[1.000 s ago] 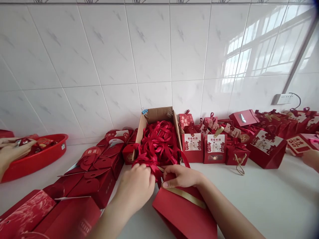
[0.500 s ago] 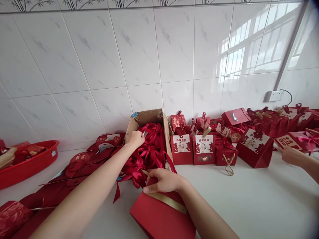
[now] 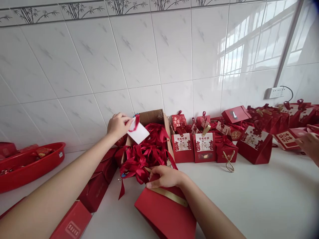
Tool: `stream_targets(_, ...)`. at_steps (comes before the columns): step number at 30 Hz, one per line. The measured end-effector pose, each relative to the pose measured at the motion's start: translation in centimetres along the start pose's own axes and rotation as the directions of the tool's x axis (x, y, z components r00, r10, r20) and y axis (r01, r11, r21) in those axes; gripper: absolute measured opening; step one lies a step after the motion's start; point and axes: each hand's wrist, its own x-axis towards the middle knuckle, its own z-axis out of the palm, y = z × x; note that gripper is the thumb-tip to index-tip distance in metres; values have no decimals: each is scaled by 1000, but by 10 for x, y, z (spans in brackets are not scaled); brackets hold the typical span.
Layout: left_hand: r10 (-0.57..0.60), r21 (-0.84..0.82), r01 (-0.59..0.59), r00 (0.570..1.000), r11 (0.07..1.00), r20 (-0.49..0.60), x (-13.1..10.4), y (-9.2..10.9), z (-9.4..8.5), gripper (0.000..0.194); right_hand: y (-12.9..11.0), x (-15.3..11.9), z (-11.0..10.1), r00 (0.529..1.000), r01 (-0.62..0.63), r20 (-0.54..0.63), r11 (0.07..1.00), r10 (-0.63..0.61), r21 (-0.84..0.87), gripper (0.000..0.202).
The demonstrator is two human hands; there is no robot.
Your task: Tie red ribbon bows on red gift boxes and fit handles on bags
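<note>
My left hand [image 3: 120, 126] pinches a white card [image 3: 139, 133] with a red ribbon loop, held above the back left of a cardboard box [image 3: 167, 132]. Tangled red ribbons [image 3: 147, 156] fill that box and spill over its near side. My right hand [image 3: 163, 177] is closed on the top edge of a red gift box [image 3: 165, 212] in front of the cardboard box. A gold strip [image 3: 171, 196] runs along the gift box's top, and part of it is under my fingers.
A red basin [image 3: 32, 169] stands at the left, with red boxes [image 3: 74, 220] near my left forearm. Decorated red boxes [image 3: 183, 147] line the wall to the right. Another person's hand [image 3: 310, 146] is by a box at the far right.
My left hand has moved left and up out of the ribbons, drawing the white card into view. My right hand keeps its hold. The other person's hand has moved right and slightly up.
</note>
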Motion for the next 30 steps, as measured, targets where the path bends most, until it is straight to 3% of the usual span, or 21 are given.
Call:
stream_targets(3,78,1,-78,994,997,-72,-7,7,-15,33,1,0,0,1000,8,1,1000,-8,9,26)
stream_targets(5,227,-21,-228,974,973,-16,-18,13,-23,33,2,0,1,1000,4,4,1000,-4,17,27)
stream_targets(8,463,-149,-439,845,886,268,-48,22,-32,31,2,0,1,1000,-3,-2,1000,3,7,28)
stream_targets(10,488,-247,-422,734,873,472,-69,26,-36,27,2,0,1,1000,-11,-1,1000,11,6,29)
stream_targets(12,427,-318,-288,685,903,590,-87,28,-39,28,2,0,1,1000,-27,1,1000,27,16,30)
stream_targets(13,373,-338,-196,697,921,612,-92,28,-39,34,2,0,1,1000,-30,-2,999,30,20,31)
stream_targets(15,234,-342,-20,768,940,596,-97,26,-38,44,3,0,1,1000,-24,-14,999,24,25,34)
stream_targets(18,34,-264,117,861,957,507,-94,21,-29,38,4,0,1,1000,-19,-24,1000,20,24,36)
stream_targets(20,-34,-205,152,873,967,487,-90,18,-20,34,4,0,2,999,-24,-21,999,24,26,36)
stream_targets(23,-58,-173,180,838,968,543,-83,16,-7,34,3,-2,1,999,-25,-20,999,25,26,33)
stream_targets(25,-60,-172,182,836,968,545,-76,17,-3,31,3,-3,1,999,-21,-25,999,22,24,30)
stream_targets(27,-81,-175,184,877,967,473,-67,22,-9,26,2,-3,1,999,-22,-34,1000,23,21,28)
stream_targets(30,-160,-155,206,951,966,266,-57,30,-37,25,4,-3,1,999,-30,-37,999,31,22,27)
